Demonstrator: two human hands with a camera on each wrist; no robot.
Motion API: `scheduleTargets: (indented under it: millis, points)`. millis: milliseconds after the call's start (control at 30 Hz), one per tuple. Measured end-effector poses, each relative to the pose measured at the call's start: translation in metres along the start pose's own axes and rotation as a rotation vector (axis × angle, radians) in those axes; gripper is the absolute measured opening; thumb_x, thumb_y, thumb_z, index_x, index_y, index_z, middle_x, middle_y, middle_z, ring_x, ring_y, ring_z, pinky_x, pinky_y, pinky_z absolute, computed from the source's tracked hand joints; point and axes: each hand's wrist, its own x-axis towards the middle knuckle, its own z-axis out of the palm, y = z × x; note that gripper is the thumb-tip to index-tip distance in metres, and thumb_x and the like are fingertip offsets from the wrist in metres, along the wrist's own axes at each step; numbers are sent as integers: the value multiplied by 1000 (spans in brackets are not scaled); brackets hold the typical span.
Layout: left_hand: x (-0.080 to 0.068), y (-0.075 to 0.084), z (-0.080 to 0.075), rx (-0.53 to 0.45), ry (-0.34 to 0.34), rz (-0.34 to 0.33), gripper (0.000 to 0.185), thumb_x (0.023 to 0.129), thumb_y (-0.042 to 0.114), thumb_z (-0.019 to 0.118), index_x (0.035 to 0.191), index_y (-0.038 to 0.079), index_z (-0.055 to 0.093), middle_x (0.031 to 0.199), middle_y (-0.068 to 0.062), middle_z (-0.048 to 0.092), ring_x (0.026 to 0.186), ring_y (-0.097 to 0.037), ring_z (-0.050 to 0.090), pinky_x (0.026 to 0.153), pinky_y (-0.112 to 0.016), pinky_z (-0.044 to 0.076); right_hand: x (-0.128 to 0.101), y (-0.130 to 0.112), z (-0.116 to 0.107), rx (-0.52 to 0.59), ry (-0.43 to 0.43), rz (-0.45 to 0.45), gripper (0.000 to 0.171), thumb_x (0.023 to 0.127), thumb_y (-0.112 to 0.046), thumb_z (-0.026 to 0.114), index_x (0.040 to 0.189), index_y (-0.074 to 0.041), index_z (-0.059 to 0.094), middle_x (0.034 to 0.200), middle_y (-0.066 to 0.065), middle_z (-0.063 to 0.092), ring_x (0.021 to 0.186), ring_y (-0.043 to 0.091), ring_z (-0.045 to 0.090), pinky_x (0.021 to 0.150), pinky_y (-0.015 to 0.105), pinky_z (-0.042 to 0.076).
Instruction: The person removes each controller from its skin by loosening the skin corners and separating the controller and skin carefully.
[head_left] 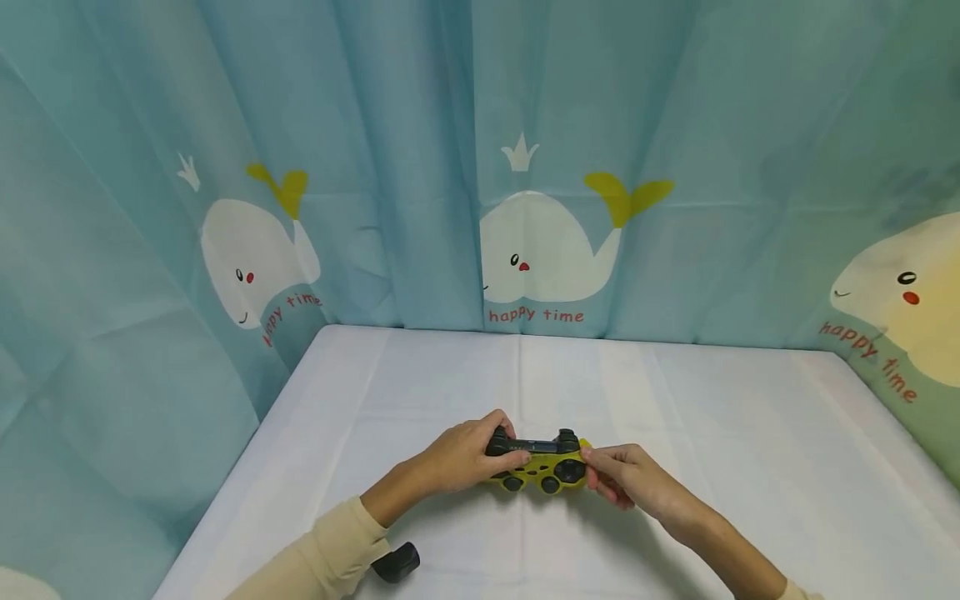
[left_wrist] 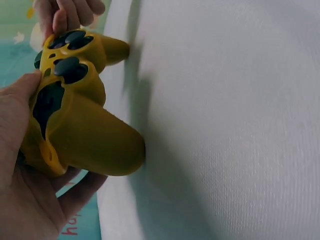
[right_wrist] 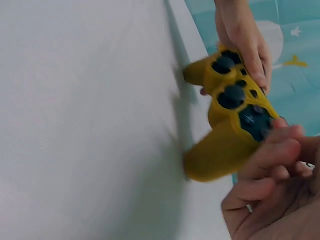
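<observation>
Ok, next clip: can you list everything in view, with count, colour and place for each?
Yellow plastic game controller with dark buttons and sticks: one, yellow and black, held just above the table near its front middle.
White cloth-covered table: one, white, fills the lower half of the head view.
Teal curtain printed with white whales and "happy time": one backdrop, teal, hangs behind and at both sides of the table.
Small black object: one, black, on the table by the left sleeve; what it is cannot be told.
Cream sleeve: one plainly seen, cream, left forearm.
Left hand: one, grips the controller's left end.
Right hand: one, fingers pinch its right end.
</observation>
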Motion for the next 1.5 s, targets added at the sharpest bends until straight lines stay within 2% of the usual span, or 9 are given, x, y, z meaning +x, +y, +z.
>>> scheduleTargets:
  millis: [200,367,533,633,700,833,967,1167,1500]
  points:
    - [5,0,5,-2,6,0,41,97,58,61,114,21,56,67,8,53,54,-8,42,52,-27,36,-5,5,4,107,119,53,42,107,-33,50,75,-8,57,58,-2,43,54,10,35,52,25,31]
    - [7,-1,2,1,-30,-3,42,100,60,55,116,22,54,67,6,52,55,-9,41,53,-28,35,-7,4,-1,-42,195,-8,44,107,-34,53,79,-1,61,60,1,47,54,11,39,52,25,35]
    - [4,-5,-1,16,-68,0,39,100,57,57,114,22,51,67,6,51,56,-9,42,53,-28,35,-10,-2,-4,-341,367,-259,25,100,-31,68,114,-10,70,93,0,63,77,15,57,64,30,46]
    - [2,-6,2,4,-80,1,40,99,59,57,113,23,50,71,9,56,57,-8,45,52,-27,36,-10,2,2,-501,351,-405,40,100,-26,68,139,-16,61,126,-2,59,102,16,60,78,33,51]
    - [2,-5,4,-15,-77,-1,40,99,60,57,112,23,50,75,11,59,59,-8,48,53,-26,38,-9,9,8,-623,343,-513,44,99,-21,69,142,-13,60,136,-3,56,111,18,60,84,34,53]
    - [0,-4,5,-33,-63,-1,38,99,59,58,110,23,50,77,13,61,59,-8,50,52,-27,38,-7,22,16,-841,496,-756,41,94,-25,76,130,-6,70,129,-1,64,106,16,63,78,27,54]
    - [-2,-5,3,-29,-46,-8,37,98,59,58,109,24,50,76,13,61,58,-8,49,52,-27,37,-1,24,16,-835,614,-910,43,100,-45,63,110,-6,79,112,-3,73,93,14,63,74,21,51]
    - [-1,-6,0,-30,-53,-26,37,98,59,58,108,25,50,80,14,62,63,-8,53,54,-27,39,7,22,10,-752,581,-1028,40,104,-42,58,91,-10,79,96,-5,72,87,14,61,76,19,49]
    - [-2,-5,1,43,-44,0,37,100,60,54,109,24,51,79,14,59,61,-7,50,53,-27,37,7,37,8,-818,595,-1179,39,108,-35,52,86,-12,74,91,-5,70,83,15,61,76,27,45]
